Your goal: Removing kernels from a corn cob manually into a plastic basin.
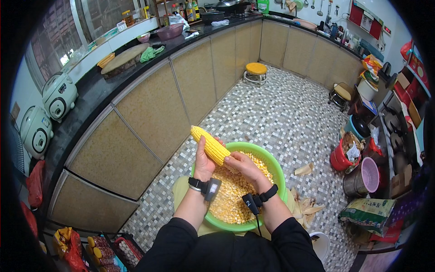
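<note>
A yellow ear of corn [210, 145] lies tilted across my left hand [205, 163], which grips it with the thumb on the near side. My right hand [246, 168] touches the lower end of the ear with its fingertips. Something like a bare cob shows in part under the right fingers; what it is exactly, I cannot tell. Beneath both hands a green plastic basket [279, 170] rests at my lap, holding many loose corn kernels [231, 200]. Each wrist wears a black strap with a small device.
Dry corn husks [307, 209] lie on the tiled floor right of the basket, near a white bucket [321, 245]. A red bucket [340, 158] and a pink basket [370, 172] stand farther right. Cabinets [149, 115] run along the left; two stools, one yellow-topped [256, 68], stand farther back.
</note>
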A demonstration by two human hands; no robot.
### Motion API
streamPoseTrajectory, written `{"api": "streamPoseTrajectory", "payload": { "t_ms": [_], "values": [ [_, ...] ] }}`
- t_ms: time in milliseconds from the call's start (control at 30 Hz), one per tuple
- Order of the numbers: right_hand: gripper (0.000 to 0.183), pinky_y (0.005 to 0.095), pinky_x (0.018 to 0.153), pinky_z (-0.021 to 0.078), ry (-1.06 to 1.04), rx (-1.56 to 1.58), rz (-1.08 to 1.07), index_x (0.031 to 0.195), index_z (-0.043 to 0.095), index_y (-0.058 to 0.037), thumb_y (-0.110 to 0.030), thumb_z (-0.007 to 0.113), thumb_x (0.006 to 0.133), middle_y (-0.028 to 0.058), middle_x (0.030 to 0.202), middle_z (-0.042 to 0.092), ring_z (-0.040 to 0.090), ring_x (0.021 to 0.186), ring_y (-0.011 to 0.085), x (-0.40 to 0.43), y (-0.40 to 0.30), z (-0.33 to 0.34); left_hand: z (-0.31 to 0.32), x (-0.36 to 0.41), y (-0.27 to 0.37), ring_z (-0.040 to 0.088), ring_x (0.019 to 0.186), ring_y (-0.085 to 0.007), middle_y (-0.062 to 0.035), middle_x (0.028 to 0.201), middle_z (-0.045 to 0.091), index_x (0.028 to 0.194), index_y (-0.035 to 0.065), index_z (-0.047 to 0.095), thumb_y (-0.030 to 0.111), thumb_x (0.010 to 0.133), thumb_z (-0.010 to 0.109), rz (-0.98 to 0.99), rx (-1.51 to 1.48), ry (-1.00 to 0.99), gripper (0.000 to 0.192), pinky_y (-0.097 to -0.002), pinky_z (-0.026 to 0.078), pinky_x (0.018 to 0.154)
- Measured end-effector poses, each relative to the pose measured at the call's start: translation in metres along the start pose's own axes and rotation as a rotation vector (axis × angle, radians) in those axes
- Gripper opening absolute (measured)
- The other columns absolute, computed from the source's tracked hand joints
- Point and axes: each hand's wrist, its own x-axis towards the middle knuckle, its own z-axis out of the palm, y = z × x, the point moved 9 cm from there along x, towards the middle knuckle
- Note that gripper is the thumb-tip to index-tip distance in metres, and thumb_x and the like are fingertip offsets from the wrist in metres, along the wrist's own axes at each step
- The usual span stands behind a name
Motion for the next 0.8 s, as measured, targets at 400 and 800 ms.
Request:
{"api": "streamPoseTrajectory", "payload": {
  "t_ms": [400,800],
  "values": [
    [0.036,0.0251,0.084,0.041,-0.005,0.136,0.05,0.114,0.054,0.0023,-0.014,0.055,0.083,0.0064,0.105,0.057,0.052,0.094,0.0128,0.0,0.01,-0.005,0.0,-0.002,0.0,0.058,0.085,-0.0249,-0.0097,0.091,0.057,0.111,0.0086,0.047,0.044,0.08,0.065,-0.006,-0.005,0.035,0.05,-0.0433,0.05,0.081],
    [0.046,0.0279,0.084,0.0439,0.059,-0.219,-0.188,0.117,0.054,0.0022,-0.03,0.063,0.084,0.0108,0.104,0.06,0.056,0.096,0.0164,0.004,-0.005,-0.008,-0.001,0.0,0.001,0.057,0.086,-0.0255,-0.0105,0.092,0.056,0.11,0.0078,0.046,0.045,0.081,0.064,0.004,-0.012,0.022,0.05,-0.0431,0.05,0.08]
  ]
}}
